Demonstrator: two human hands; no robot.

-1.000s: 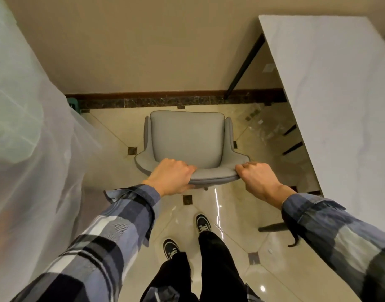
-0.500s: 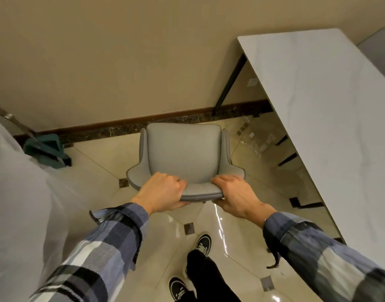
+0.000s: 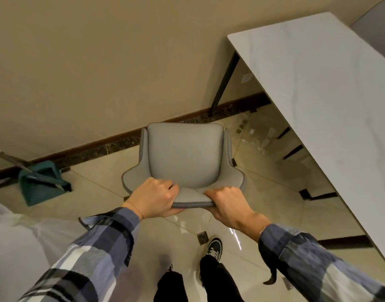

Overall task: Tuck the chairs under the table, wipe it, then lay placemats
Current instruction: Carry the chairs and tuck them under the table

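Since earlier our view swung right | left hand [image 3: 153, 198] and right hand [image 3: 228, 204] grip chair [image 3: 184, 159] backrest, left of table [image 3: 317, 88] | we should turn it, push straight under.

1 chair [image 3: 184, 158] – 1 table [image 3: 322, 88] – 1 dustpan [image 3: 38, 186]

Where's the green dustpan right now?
In the head view, the green dustpan sits on the floor at the left, against the wall's dark baseboard, left of the grey chair.
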